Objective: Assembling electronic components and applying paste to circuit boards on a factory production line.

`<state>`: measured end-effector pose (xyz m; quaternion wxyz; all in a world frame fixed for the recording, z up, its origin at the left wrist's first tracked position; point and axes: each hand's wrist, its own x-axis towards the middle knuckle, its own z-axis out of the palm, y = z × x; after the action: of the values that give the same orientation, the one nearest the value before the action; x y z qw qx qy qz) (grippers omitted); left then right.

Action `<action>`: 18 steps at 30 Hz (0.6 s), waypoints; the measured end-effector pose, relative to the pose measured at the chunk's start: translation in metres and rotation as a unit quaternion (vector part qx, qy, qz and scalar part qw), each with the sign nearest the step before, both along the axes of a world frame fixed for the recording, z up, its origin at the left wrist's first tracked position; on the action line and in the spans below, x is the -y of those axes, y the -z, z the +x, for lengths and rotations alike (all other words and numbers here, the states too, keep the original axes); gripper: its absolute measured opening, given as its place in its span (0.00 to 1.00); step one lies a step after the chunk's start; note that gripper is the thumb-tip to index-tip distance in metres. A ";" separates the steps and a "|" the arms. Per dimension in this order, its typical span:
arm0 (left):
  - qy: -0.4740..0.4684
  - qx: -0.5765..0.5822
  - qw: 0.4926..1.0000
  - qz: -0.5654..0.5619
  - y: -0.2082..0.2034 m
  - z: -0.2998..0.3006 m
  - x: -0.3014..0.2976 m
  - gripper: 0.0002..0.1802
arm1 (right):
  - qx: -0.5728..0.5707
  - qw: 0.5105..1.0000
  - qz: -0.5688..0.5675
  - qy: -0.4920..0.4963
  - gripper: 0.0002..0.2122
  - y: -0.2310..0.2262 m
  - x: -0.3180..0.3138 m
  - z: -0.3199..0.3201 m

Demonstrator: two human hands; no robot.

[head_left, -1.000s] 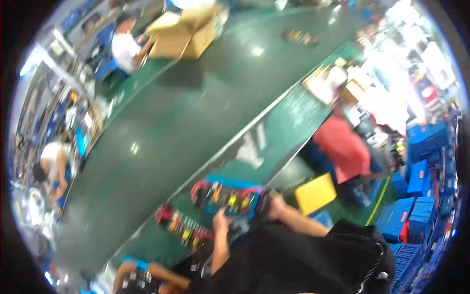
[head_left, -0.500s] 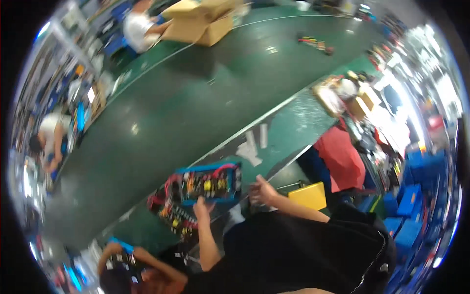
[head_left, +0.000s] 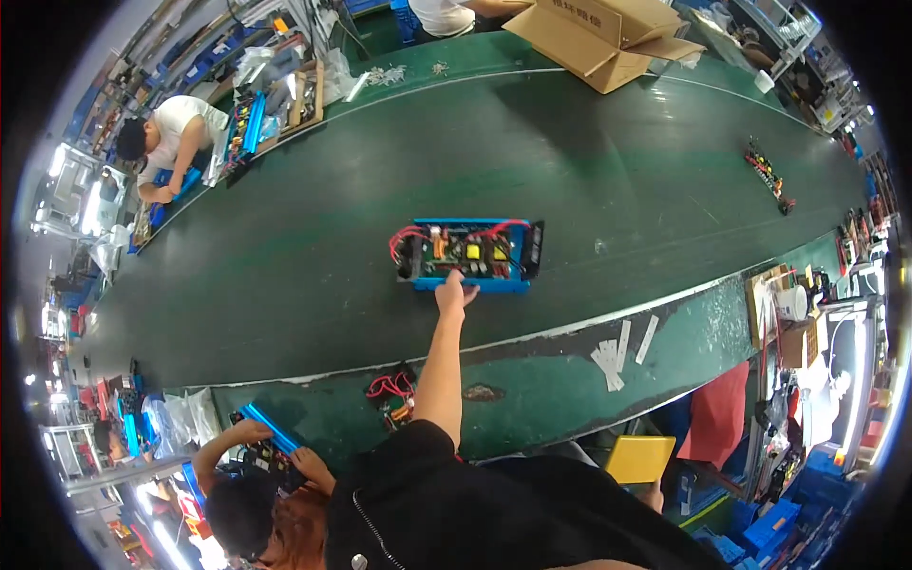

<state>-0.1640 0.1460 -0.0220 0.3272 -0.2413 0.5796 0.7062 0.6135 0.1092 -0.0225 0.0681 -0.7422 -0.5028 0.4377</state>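
Observation:
My left hand [head_left: 453, 293] reaches far forward, thumb over the near side of an open blue metal casing with a circuit board inside [head_left: 472, 255], its other fingers mostly hidden. Red wires loop out at the casing's left, and a black end plate stands at its right. This casing is over the dark green conveyor belt [head_left: 313, 209]. My right hand [head_left: 652, 496] is low at the right, beside the lower edge of a yellow panel [head_left: 639, 459]; its fingers are hidden. Near my left forearm, another circuit board with red wires [head_left: 394, 394] lies on the near ledge, partly covered.
White strips [head_left: 617, 356] lie on the near ledge. An open cardboard box [head_left: 598, 43] stands across the belt, and another board [head_left: 768, 176] lies far right. One co-worker [head_left: 176, 142] sits far left; another [head_left: 256, 503], near left, handles a blue casing.
My left hand has carried the blue casing away from me, off the near ledge and over the belt. My right hand has drawn back to the yellow panel. The view has turned.

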 end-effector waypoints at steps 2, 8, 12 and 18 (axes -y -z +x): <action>-0.008 0.007 1.000 0.023 0.010 -0.033 -0.045 0.17 | 0.235 0.955 0.036 -0.179 0.22 -0.015 0.040 0.085; 0.016 -0.068 0.917 0.394 0.031 -0.245 -0.083 0.20 | 0.221 0.953 -0.024 -0.206 0.24 -0.023 0.119 0.093; 0.075 -0.157 0.904 0.391 0.000 -0.188 -0.160 0.25 | 0.217 0.959 -0.011 -0.181 0.22 -0.035 0.126 0.084; 0.147 -0.028 0.896 0.419 0.002 -0.092 -0.121 0.22 | 0.333 0.858 0.219 -0.324 0.14 -0.036 0.063 0.029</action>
<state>-0.2560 0.2671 -0.0238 0.4814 0.0257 0.2681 0.8341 0.6428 0.0461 0.0132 -0.0888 -0.6050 -0.7903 0.0402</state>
